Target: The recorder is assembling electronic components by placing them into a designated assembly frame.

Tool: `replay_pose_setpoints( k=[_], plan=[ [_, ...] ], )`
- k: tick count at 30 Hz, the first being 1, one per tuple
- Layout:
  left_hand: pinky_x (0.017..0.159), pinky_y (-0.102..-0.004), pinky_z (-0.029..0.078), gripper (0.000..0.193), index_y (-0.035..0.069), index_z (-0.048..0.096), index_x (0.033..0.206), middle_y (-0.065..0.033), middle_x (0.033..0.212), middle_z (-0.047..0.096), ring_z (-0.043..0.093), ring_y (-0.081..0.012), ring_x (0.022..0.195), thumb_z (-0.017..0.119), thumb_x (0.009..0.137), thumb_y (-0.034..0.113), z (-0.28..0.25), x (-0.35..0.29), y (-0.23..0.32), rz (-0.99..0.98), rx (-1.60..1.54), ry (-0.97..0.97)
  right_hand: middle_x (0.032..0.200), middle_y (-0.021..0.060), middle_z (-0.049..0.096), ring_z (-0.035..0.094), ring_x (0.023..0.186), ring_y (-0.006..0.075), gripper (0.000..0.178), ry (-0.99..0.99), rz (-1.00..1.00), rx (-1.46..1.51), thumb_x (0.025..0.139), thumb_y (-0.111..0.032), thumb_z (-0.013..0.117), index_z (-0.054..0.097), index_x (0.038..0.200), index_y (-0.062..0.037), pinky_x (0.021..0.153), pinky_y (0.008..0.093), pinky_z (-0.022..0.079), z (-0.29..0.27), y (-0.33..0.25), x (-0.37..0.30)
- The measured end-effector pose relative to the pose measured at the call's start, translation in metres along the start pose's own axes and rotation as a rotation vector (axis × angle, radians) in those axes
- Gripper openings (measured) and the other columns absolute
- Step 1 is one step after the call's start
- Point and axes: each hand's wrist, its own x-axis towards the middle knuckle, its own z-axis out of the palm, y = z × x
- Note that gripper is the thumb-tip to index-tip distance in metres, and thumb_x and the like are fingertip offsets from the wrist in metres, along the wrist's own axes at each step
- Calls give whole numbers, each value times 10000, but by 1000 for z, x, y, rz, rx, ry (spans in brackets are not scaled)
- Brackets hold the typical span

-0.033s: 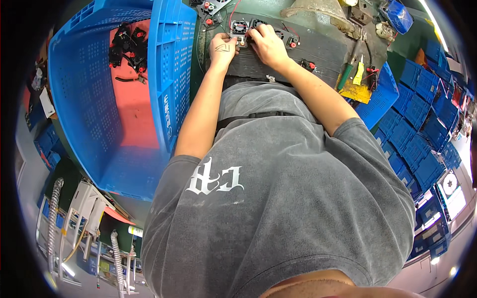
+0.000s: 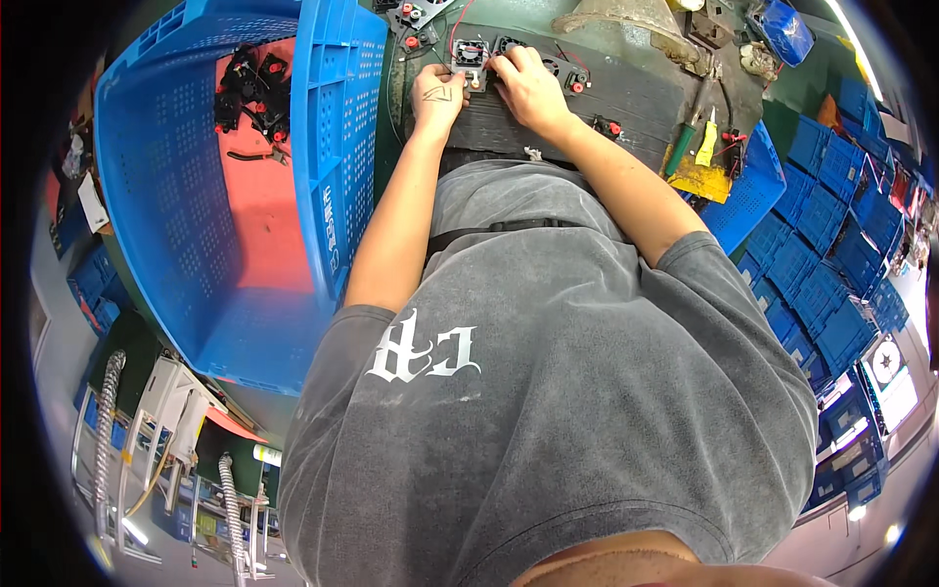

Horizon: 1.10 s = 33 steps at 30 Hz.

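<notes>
A small black fan assembly (image 2: 470,55), with a square fan and a metal-looking lower part, lies on the dark wooden board (image 2: 626,88). My left hand (image 2: 437,96) is closed, thumb and fingers pinching its lower left edge. Curled against its right side is my right hand (image 2: 529,90), fingertips pressed together; what they grip is hidden. A thin red wire (image 2: 456,29) rises from the assembly's upper left. Beyond my right fingers sits another black fan unit (image 2: 564,72) with red knobs, partly covered by the hand. A small black part with a red knob (image 2: 608,128) lies near my right forearm.
At left stands a large blue crate (image 2: 337,147) holding several black fan units (image 2: 252,93) and pliers (image 2: 258,157) on a red base. Another fan unit (image 2: 416,20) is at the board's far left. Right of the board lie a green-handled screwdriver (image 2: 679,149) and a yellow tool (image 2: 706,145).
</notes>
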Motion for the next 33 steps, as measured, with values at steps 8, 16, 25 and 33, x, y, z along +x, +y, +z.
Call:
replay_pose_setpoints(
  k=[8,16,25,33],
  plan=[
    [585,-321,562,387,-110,590,1198,-171,968,733,702,-204,671,718,946,155,-19,4,-6,87,221,-38,1127,150,583,581,1077,366,495,31,2,21,744,-83,809,585,1183,-46,904,433,544,-3,3,2],
    [710,-360,530,301,-12,755,971,-117,754,725,691,-223,700,743,938,286,-6,-22,35,449,410,230,990,127,632,608,973,339,429,178,114,157,746,-67,844,611,1105,-35,882,427,513,-5,6,3],
    [451,-184,290,277,31,725,1071,20,812,644,461,-17,551,750,968,286,18,-6,50,-271,-322,-137,963,112,624,602,931,310,368,119,32,224,773,-50,825,624,1082,-42,832,402,510,-29,1,-10],
    [449,-237,409,133,11,666,970,-28,800,634,482,-74,540,722,946,130,4,17,62,-279,-491,-235,1039,147,602,580,1010,358,350,46,-155,102,811,-65,774,615,1120,-22,898,435,498,-33,-3,-16]
  ],
)
